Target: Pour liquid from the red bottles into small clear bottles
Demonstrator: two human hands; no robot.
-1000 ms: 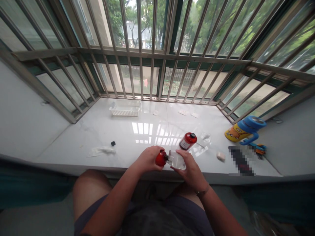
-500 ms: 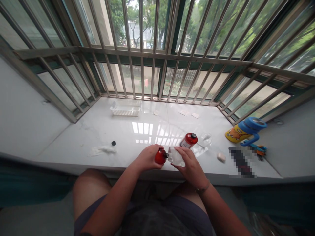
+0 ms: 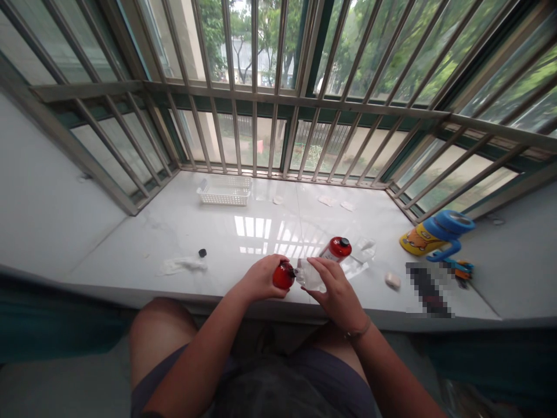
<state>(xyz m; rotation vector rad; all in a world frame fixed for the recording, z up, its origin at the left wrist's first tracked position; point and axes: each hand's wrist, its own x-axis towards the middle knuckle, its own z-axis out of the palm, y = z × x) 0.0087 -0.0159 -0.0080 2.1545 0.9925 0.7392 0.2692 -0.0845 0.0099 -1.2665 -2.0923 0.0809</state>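
My left hand [image 3: 260, 280] is wrapped around a red bottle [image 3: 282, 276] whose dark neck points to the right. In my right hand [image 3: 337, 290] is a clear bottle [image 3: 308, 275], tilted so that its mouth meets the neck of the red one. Both are held over the front edge of the white sill; whether liquid passes between them I cannot tell. Just behind my right hand a second red bottle [image 3: 339, 248] with a black cap and a pale label stands on the sill. A small black cap [image 3: 202, 253] lies off to the left.
A white basket [image 3: 224, 193] sits at the back by the barred window. Crumpled clear plastic [image 3: 183, 265] lies at left, another plastic wrapper [image 3: 364, 249] at right. Farther right are a pinkish lump [image 3: 392, 281], a blue-and-yellow flask [image 3: 429, 235] and a blurred-out dark object [image 3: 429, 290].
The view has shifted slightly. Both hands keep their hold on the two bottles, mouth to mouth, with hardly any movement.
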